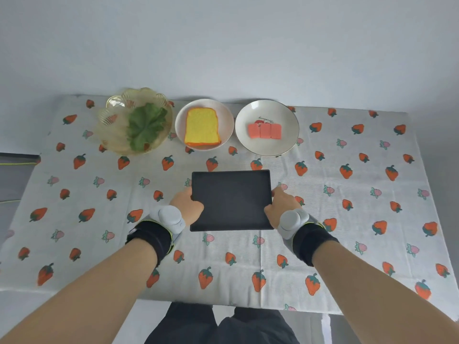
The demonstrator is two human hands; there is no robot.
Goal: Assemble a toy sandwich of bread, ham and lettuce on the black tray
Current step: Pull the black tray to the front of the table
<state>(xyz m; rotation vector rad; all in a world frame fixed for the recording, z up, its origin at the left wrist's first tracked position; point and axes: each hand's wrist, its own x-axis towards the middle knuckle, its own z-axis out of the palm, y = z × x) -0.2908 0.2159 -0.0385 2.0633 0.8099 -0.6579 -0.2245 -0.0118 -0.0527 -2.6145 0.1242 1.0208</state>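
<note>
The tray (231,199) is lying on the table (74,219) in front of the person, near the middle, with the left hand (187,206) sitting against its left edge and the right hand (279,207) against its right edge. Behind the tray, three dishes are standing in a row: a bowl (111,125) on the left holding the lettuce (146,126), a plate (181,125) in the middle carrying the bread (201,129), and another plate (288,125) on the right carrying the ham (264,131).

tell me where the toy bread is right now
The toy bread lies on the middle white plate at the table's far side, between the lettuce bowl and ham plate.
</note>
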